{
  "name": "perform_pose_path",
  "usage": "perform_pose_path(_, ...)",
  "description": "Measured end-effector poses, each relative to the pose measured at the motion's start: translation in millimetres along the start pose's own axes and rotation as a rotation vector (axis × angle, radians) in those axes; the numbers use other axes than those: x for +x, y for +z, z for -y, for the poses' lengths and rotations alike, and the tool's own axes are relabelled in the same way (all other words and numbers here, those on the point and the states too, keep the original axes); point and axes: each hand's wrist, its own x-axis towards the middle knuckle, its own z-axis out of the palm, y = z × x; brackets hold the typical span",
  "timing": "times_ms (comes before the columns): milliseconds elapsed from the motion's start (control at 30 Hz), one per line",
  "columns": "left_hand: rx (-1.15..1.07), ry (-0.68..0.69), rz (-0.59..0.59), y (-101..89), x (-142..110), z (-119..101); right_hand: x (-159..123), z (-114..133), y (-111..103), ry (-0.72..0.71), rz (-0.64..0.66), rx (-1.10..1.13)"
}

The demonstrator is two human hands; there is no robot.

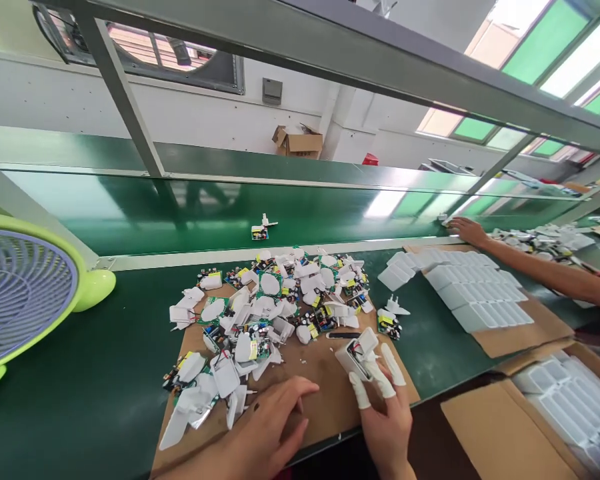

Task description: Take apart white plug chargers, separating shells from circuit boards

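My right hand (387,417), with white finger cots on several fingers, grips a white plastic adapter housing (351,361) above the cardboard sheet. The housing's opening faces up, with red wires showing inside and a white cover piece (368,340) raised at its end. To the left, my left hand (275,417) is held low over the cardboard, thumb and fingers apart with nothing in them. Beyond both hands spreads a heap of circuit boards and white plug covers (270,285). A dark slim tool (343,335) lies just behind the housing.
Rows of white housings (480,293) stand on cardboard at right; more fill an open carton (573,400). A co-worker's hand (467,230) reaches to the green conveyor belt (320,213), which carries one board (260,232). A green fan (30,287) stands left. A metal beam (300,47) crosses above.
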Motion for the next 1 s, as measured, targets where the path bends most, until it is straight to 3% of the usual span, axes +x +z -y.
perform_pose_path(300, -0.003, 0.043, 0.011, 2.7, 2, 3, -7, 2, 1, 0.045, 0.063, 0.094)
perform_pose_path(400, -0.006, 0.046, 0.013, 3.2, 2, 4, 5, -7, -10, 0.318, 0.099, 0.244)
perform_pose_path(467, -0.007, 0.055, 0.018, 3.1, 2, 3, 21, -18, -25, 0.56, -0.008, 0.274)
perform_pose_path(500, -0.005, 0.058, 0.026, 2.9, 2, 3, 31, -25, -33, 0.627, -0.13, 0.248)
perform_pose_path(533, 0.0, 0.06, 0.032, 2.8, 2, 2, 40, -34, -42, 0.638, -0.273, 0.183)
perform_pose_path(600, 0.016, 0.068, 0.038, 2.2, 4, 2, 55, -57, -55, 0.512, -0.53, -0.027)
perform_pose_path(633, 0.026, 0.075, 0.038, 1.8, 4, 2, 60, -70, -59, 0.444, -0.555, -0.157)
perform_pose_path(667, 0.037, 0.083, 0.033, 1.2, 5, 2, 61, -84, -61, 0.401, -0.519, -0.269)
perform_pose_path(800, 0.079, 0.105, 0.014, -1.4, 6, 1, 48, -132, -54, 0.461, -0.037, -0.355)
perform_pose_path(867, 0.085, 0.125, -0.002, -1.8, 6, 1, 39, -146, -51, 0.504, 0.042, -0.326)
perform_pose_path(1000, 0.094, 0.135, -0.028, 0.7, 6, 4, 31, -157, -54, 0.547, 0.081, -0.294)
